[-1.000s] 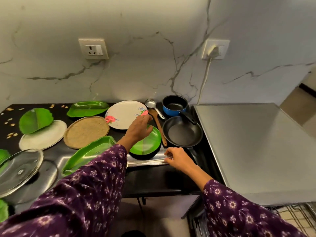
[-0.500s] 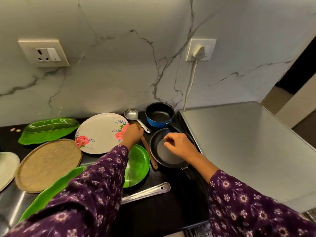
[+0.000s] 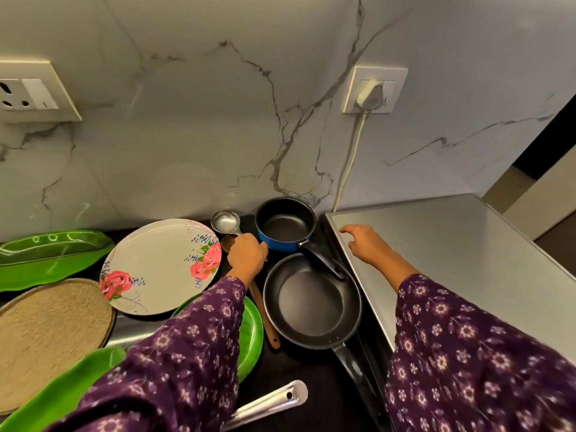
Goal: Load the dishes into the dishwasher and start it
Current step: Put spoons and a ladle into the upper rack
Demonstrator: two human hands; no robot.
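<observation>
My left hand (image 3: 247, 254) rests knuckles up with fingers curled over the neck of a wooden spoon (image 3: 265, 322) and the handle of a steel ladle (image 3: 225, 221). Which one it grips is hidden. Just right of it stand a blue saucepan (image 3: 285, 226) and a black frying pan (image 3: 311, 304). My right hand (image 3: 364, 244) lies palm down with fingers apart on the steel dishwasher top (image 3: 461, 263), holding nothing. A floral plate (image 3: 159, 266) and a round green plate (image 3: 251, 335) sit left of the pans on the black counter.
Green leaf-shaped plates (image 3: 46, 254) (image 3: 62, 394) and a round woven plate (image 3: 46, 328) fill the left counter. A steel tube-like handle (image 3: 271, 400) lies near the front edge. A plug (image 3: 371, 95) and its cord hang on the marble wall behind the dishwasher.
My right hand has moved from over the frying pan up and right onto the dishwasher top. My left hand has shifted slightly right, onto the ladle handle and spoon neck. The view has moved closer.
</observation>
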